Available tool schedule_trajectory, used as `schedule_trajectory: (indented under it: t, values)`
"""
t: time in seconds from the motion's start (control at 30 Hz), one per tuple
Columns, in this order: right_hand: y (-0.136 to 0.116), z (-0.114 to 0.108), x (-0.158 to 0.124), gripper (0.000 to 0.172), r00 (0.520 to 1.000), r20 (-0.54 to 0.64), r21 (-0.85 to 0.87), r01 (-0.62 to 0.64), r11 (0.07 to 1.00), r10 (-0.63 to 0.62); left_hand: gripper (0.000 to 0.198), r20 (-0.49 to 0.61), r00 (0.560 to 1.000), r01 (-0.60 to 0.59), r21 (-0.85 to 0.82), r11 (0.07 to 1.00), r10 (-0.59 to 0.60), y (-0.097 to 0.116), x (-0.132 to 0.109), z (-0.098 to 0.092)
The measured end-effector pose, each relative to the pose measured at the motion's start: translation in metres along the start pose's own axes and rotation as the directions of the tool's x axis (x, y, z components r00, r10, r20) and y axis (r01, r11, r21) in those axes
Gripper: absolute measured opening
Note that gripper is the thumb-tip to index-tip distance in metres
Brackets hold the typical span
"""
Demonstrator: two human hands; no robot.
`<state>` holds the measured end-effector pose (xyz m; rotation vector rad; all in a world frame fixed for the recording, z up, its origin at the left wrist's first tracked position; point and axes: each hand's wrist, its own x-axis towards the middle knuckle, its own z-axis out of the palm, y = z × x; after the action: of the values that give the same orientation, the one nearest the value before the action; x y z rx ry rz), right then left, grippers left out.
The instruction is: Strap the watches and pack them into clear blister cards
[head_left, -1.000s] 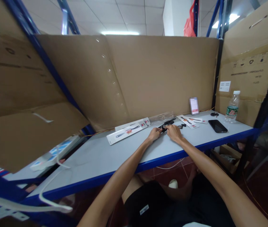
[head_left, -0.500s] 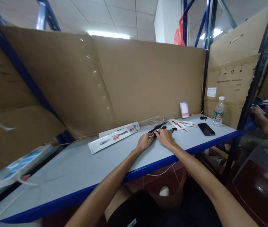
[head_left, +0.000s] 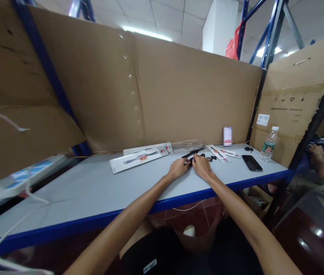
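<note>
My left hand and my right hand meet over the table, their fingertips closed on a small dark piece that looks like part of a black watch strap. Fingers hide most of it. Just behind them, a long black watch strap lies slanted on the tabletop. Small black parts rest to the right of my right hand. Farther right are flat white cards printed with a strap picture. On the left, a long white package with a similar picture overlaps another one.
Clear plastic wrapping lies along the cardboard wall. A lit phone leans upright; a dark phone lies flat near a water bottle. A white cable crosses the left end. Another person's hand shows at far right.
The camera view has turned and tilted slightly, shifting the scene. Both hands stay together at the same spot, still working the small black piece with their fingertips.
</note>
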<state>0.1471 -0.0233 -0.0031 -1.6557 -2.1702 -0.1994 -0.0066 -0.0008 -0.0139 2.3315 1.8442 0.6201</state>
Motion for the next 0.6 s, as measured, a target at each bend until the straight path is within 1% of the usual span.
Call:
schedule_trajectory:
  t: [0.1,0.33,0.4,0.47,0.53,0.6]
  values:
    - [-0.001,-0.001,0.0,0.031,0.999,0.008,-0.034,0.037,0.999,-0.037,0.036,0.011,1.0,0.024,-0.043,0.999,-0.023,0.0,0.001,-0.001]
    - [-0.002,-0.003,-0.001,0.035,0.996,-0.031,-0.058,0.081,0.995,-0.083,0.037,0.033,0.997,0.072,-0.085,0.994,-0.07,-0.003,0.007,0.001]
    - [-0.001,-0.004,-0.002,0.035,0.999,-0.019,-0.046,0.038,0.998,-0.039,0.037,0.035,0.996,0.091,-0.122,0.988,-0.087,-0.005,0.01,0.003]
    - [0.0,-0.005,-0.002,0.035,0.999,0.002,-0.045,-0.041,0.998,0.042,0.037,0.023,0.995,0.099,-0.158,0.982,-0.097,-0.007,0.013,0.005]
    - [0.002,-0.004,-0.001,0.036,0.993,0.012,-0.062,-0.114,0.991,0.115,0.035,0.006,0.994,0.104,-0.191,0.976,-0.105,-0.009,0.015,0.007]
    - [0.003,-0.001,0.001,0.037,0.987,0.013,-0.077,-0.156,0.985,0.158,0.034,-0.011,0.994,0.106,-0.226,0.968,-0.111,-0.011,0.016,0.008]
